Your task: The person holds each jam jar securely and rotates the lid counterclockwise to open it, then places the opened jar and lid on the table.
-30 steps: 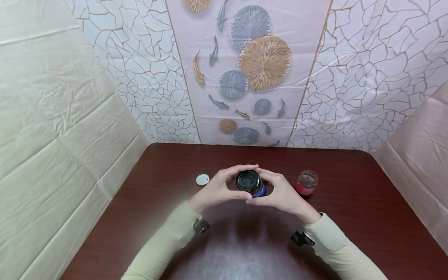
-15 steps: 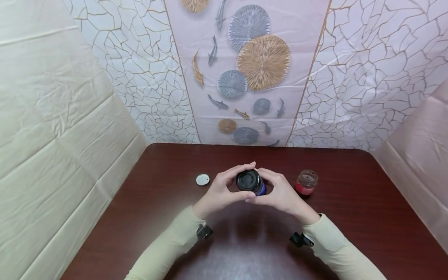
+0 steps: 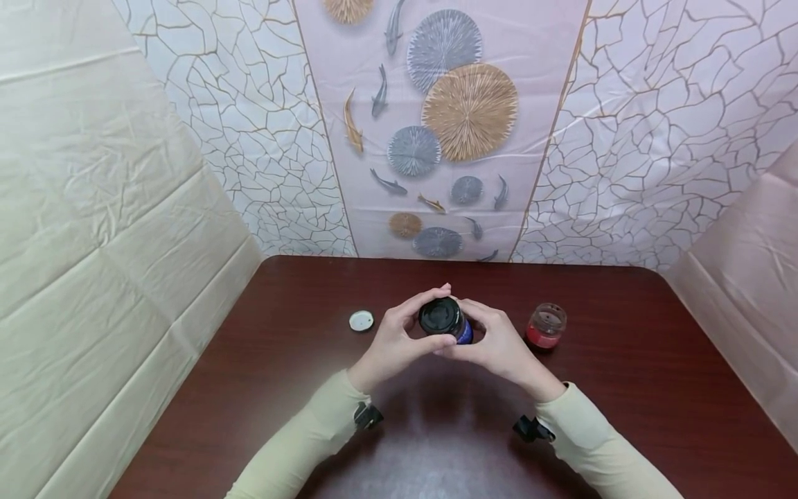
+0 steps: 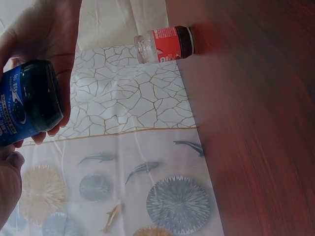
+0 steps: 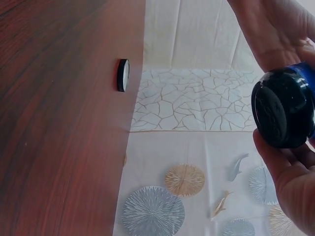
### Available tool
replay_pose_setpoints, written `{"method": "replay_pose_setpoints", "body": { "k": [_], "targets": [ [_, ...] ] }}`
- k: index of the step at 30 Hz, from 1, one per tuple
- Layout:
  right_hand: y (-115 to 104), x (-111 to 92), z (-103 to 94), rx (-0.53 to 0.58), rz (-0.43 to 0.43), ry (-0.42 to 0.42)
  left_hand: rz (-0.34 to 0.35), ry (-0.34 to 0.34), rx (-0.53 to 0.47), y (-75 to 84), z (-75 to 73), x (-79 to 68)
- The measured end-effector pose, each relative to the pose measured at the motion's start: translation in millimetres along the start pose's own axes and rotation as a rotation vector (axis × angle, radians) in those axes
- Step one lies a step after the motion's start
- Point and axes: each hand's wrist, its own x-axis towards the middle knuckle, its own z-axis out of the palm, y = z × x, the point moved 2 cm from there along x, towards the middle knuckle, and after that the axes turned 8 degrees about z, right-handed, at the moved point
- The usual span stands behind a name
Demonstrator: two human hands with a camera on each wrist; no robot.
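Note:
A dark glass jar with a blue label is held up between both hands above the middle of the table. My left hand grips it from the left, fingers curved along its far side and thumb along the near side. From the right, my right hand holds the same jar in a matching grip, and the two hands meet around it. The left wrist view shows the label of the jar and its dark glass. Its round dark end faces the right wrist camera; whether this is lid or base I cannot tell.
A lidless glass jar with a red label and dark contents stands upright to the right of the hands. A loose round lid, white inside, lies left of them. The dark red table ends at patterned cloth walls behind.
Both hands have risen slightly in the head view with the blue-labelled jar between them. The left forearm has shifted a little to the right. The red-labelled jar and loose lid stay put.

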Motion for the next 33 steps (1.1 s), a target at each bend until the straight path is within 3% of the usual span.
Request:
{"method": "replay_pose_setpoints", "body": {
  "k": [11, 28, 33],
  "targets": [
    [0, 0, 4.6, -0.020, 0.020, 0.064, -0.053, 0.058, 0.003, -1.9, 2.5, -2.3],
    [-4, 7, 13.5, -0.158, 0.005, 0.204, -0.097, 0.110, -0.027, -10.2, -2.5, 0.3],
    [-5, 9, 12.1, -0.107, 0.028, 0.167, -0.103, 0.113, -0.028, -7.9, -4.8, 3.2]
  ]
}}
